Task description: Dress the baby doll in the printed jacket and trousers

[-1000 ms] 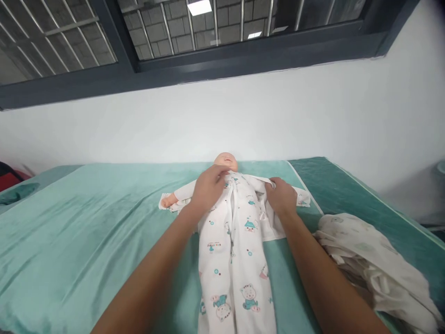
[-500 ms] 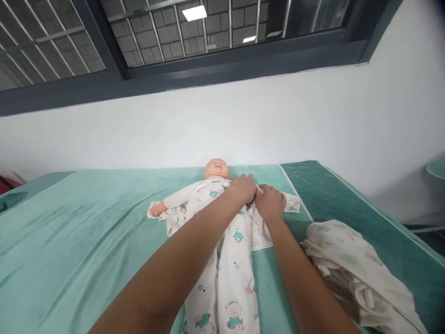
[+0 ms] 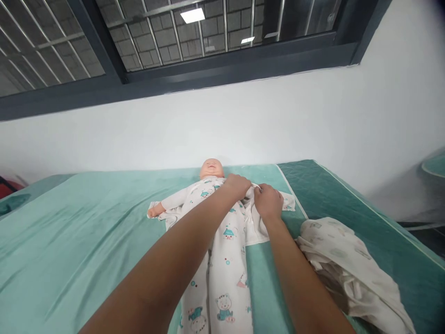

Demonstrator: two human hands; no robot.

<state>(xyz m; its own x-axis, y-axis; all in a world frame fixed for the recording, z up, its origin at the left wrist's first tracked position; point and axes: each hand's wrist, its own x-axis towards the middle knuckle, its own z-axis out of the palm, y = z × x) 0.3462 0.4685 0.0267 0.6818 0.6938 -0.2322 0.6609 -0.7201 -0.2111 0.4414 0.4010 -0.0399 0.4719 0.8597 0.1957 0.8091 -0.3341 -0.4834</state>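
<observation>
Right hand: fingers curled tight, holding a bunched fold of white cloth at the upper side of the baby doll. Left hand: just beside the right, bent over the same side of the doll near the shoulder; fingertips hidden, so cannot tell whether gripping cloth or only resting on it. Left forearm slanting across the doll's torso.

Doll: lying face up on the green bed cover, head toward the white wall. Legs in a white printed baby outfit, with bear figures and teal dots. One arm, in a plain white sleeve, stretched out on the left-hand side of the view; opposite arm not distinguishable under the hands. Printed sleeve end lying flat just past the right hand.

Further right, beyond the right forearm: crumpled pale printed fabric in a heap. Above the wall: dark window frame with metal bars behind.
</observation>
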